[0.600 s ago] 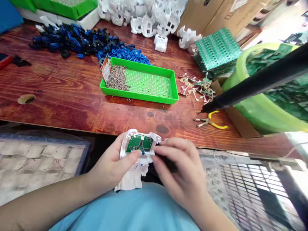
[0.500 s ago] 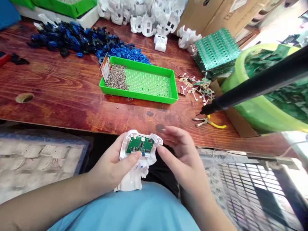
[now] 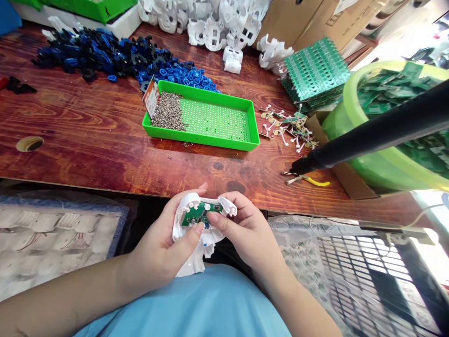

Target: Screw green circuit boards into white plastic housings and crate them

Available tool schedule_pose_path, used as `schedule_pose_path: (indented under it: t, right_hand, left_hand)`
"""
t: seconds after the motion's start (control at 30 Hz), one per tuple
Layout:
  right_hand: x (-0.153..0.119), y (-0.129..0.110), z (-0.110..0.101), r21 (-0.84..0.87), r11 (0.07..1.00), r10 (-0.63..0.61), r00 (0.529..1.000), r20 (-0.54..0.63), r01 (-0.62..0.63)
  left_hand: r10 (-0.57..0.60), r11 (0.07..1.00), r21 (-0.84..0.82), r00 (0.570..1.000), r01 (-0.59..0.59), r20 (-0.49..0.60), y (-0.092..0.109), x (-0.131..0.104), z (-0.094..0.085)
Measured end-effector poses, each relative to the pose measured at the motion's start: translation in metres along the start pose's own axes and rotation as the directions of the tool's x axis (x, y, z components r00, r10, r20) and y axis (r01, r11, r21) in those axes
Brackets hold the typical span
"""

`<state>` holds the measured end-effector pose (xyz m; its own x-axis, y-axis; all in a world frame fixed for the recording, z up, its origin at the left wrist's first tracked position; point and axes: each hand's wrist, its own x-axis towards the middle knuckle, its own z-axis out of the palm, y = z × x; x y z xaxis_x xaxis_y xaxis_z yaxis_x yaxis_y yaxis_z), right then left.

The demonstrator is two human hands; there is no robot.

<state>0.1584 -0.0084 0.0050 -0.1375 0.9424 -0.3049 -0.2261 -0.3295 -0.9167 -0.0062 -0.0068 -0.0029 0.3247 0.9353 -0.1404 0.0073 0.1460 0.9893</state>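
Observation:
A white plastic housing (image 3: pixel 177 225) is held over my lap, just off the table's front edge. Inside it lies a green circuit board (image 3: pixel 192 213). My left hand (image 3: pixel 168 238) grips the housing's left side, its thumb on the lower rim by the board. On the other side, my right hand (image 3: pixel 245 229) is closed round the housing, with the thumb pressing on the board and the fingers behind, partly hidden. A further white plastic piece (image 3: pixel 192 264) hangs below the housing. Small blue parts show near the thumbs.
On the wooden table (image 3: pixel 87 154) sits a green tray (image 3: pixel 203 142) of small screws. Behind it lie blue and black parts (image 3: pixel 115 56) and white housings (image 3: pixel 213 32). Rightward are stacked green boards (image 3: pixel 317 70), yellow-handled pliers (image 3: pixel 317 181), a black screwdriver (image 3: pixel 368 135) and a tub (image 3: pixel 351 103).
My right hand has moved left onto the housing, and its thumb now presses on the circuit board. The left hand keeps its hold; the housing tilts slightly.

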Motion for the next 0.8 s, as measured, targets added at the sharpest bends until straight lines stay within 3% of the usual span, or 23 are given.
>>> schedule_pose_path:
  t: [0.13, 0.23, 0.4, 0.53, 0.63, 0.73, 0.8]
  right_hand:
    - [0.001, 0.001, 0.0, -0.063, 0.998, -0.032, 0.999, -0.023, 0.031]
    - [0.002, 0.004, 0.0, -0.088, 0.995, -0.053, 0.998, -0.033, 0.05]
    - [0.005, 0.009, -0.001, -0.141, 0.988, -0.069, 0.998, -0.003, 0.068]
    - [0.008, 0.0, -0.013, -0.327, 0.928, -0.192, 0.981, -0.015, 0.176]
    - [0.014, -0.017, -0.024, -0.63, 0.72, -0.438, 0.895, -0.088, 0.29]
    - [0.03, -0.044, -0.028, -0.838, 0.418, -0.622, 0.783, 0.016, 0.35]
    - [0.049, -0.064, -0.021, -0.923, 0.232, -0.624, 0.774, 0.102, 0.309]
  left_hand:
    - [0.053, 0.999, 0.0, 0.997, -0.053, 0.054, 0.002, -0.001, 0.0]
    - [0.022, 1.0, -0.008, 0.999, -0.021, 0.046, 0.003, 0.0, -0.001]
    - [-0.241, 0.94, -0.253, 0.97, 0.229, -0.015, 0.008, 0.008, 0.001]
    - [-0.484, 0.71, -0.582, 0.875, 0.395, 0.004, 0.019, 0.019, -0.006]
    - [-0.556, 0.552, -0.711, 0.827, 0.436, 0.076, 0.027, 0.023, -0.02]
    - [-0.594, 0.506, -0.733, 0.8, 0.454, 0.086, 0.031, 0.022, -0.035]
    - [-0.616, 0.516, -0.728, 0.786, 0.452, 0.051, 0.033, 0.022, -0.042]
